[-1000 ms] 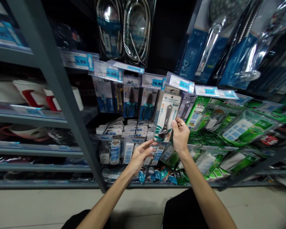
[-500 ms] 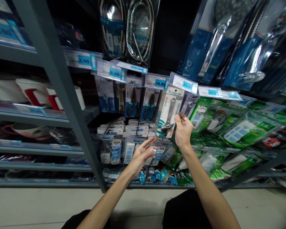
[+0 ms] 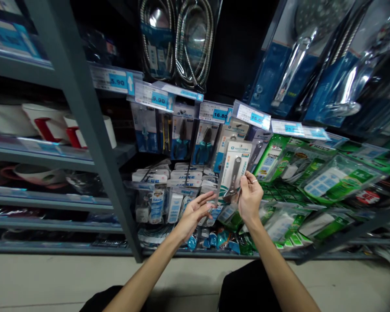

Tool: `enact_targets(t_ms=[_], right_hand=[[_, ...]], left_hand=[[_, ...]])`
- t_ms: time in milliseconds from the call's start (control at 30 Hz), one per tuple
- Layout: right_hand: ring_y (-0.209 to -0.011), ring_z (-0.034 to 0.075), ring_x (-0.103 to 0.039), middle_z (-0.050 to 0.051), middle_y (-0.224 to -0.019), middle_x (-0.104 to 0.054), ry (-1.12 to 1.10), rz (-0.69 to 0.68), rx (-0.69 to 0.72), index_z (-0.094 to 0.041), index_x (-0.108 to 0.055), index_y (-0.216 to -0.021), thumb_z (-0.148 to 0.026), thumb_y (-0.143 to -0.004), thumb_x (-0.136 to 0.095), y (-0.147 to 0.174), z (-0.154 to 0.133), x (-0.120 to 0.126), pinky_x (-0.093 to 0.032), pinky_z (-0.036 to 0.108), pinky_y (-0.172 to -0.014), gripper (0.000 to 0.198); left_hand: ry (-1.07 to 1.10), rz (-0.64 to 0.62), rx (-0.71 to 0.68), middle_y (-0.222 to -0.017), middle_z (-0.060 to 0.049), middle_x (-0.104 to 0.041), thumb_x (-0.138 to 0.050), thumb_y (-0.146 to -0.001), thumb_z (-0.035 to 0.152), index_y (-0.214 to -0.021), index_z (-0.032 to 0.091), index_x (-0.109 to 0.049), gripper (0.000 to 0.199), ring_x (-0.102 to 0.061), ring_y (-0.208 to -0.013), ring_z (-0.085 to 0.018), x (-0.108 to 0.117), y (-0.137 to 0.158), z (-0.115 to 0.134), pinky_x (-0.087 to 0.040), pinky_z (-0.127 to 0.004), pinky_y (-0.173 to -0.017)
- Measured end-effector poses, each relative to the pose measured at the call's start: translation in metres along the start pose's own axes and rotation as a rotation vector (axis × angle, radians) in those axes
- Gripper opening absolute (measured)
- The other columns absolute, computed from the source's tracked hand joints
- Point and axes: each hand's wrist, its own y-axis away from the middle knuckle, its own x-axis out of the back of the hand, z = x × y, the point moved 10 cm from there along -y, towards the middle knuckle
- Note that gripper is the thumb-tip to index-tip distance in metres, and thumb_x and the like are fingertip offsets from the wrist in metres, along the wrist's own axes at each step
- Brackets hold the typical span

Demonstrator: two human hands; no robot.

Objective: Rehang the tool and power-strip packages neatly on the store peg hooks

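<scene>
Open air below both hands (image 3: pixel 195 212); hanging tool packs (image 3: pixel 182 138) and price tags (image 3: pixel 216 113) crowded just above.

Lower corner of wrench card (image 3: pixel 234 170) covered by right hand (image 3: pixel 249 197). Small print on the card too small to be read. Shower heads (image 3: pixel 312 56) cut off at top edge. Price tag (image 3: pixel 287 127) digits blurred. Both forearms cropped at bottom edge.

Price tags on shelf rail, left to right: "5.90" (image 3: pixel 118 81); "9.90" (image 3: pixel 157 99); "16.80" (image 3: pixel 220 115); "15.0", last digit unclear (image 3: pixel 257 118); next tag (image 3: pixel 287 128) begins "21", rest blurred. Print on wrench card (image 3: pixel 235 167) and other packs too small to read.
</scene>
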Motion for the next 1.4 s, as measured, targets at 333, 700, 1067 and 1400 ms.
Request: enact_targets(t_ms=[333,700,1067,1400], right_hand=[[-0.08,0.011,-0.062,0.005,-0.097,-0.07,-0.021,0.074,0.034,-0.012,-0.068,-0.111,-0.041,-0.087,-0.075,-0.009,-0.011,0.001,-0.05,0.023,-0.075,0.039],[-0.094,0.014,-0.066,0.006,-0.1,-0.071,-0.083,0.077,0.027,-0.012,-0.066,-0.105,-0.039,-0.083,-0.074,-0.043,-0.015,-0.026,-0.051,0.028,-0.089,0.035],[-0.088,0.018,-0.069,0.01,-0.096,-0.073,0.172,0.063,0.049,-0.009,-0.066,-0.105,-0.041,-0.085,-0.07,-0.051,-0.011,-0.028,-0.054,0.032,-0.084,0.038],[-0.097,0.02,-0.07,0.013,-0.105,-0.074,0.403,0.015,0.13,-0.009,-0.067,-0.113,-0.043,-0.092,-0.064,-0.046,-0.02,-0.027,-0.055,0.036,-0.093,0.04]], left_hand=[[-0.094,-0.019,0.044,-0.122,-0.017,-0.073,-0.079,-0.084,0.038,-0.121,0.013,-0.071,0.046,-0.068,-0.097,-0.022,-0.006,0.001,-0.008,-0.054,-0.026,-0.067],[-0.103,-0.023,0.033,-0.12,-0.017,-0.074,-0.077,-0.085,0.038,-0.12,0.014,-0.072,0.043,-0.067,-0.091,-0.021,-0.006,0.003,-0.008,-0.054,-0.027,-0.066],[-0.099,-0.009,0.041,-0.116,-0.016,-0.075,-0.076,-0.085,0.038,-0.12,0.014,-0.072,0.042,-0.067,-0.088,-0.02,-0.002,0.003,-0.009,-0.052,-0.026,-0.065],[-0.102,-0.004,0.047,-0.111,-0.015,-0.076,-0.075,-0.086,0.039,-0.118,0.015,-0.072,0.04,-0.067,-0.088,-0.019,0.001,0.007,-0.003,-0.051,-0.026,-0.066]])
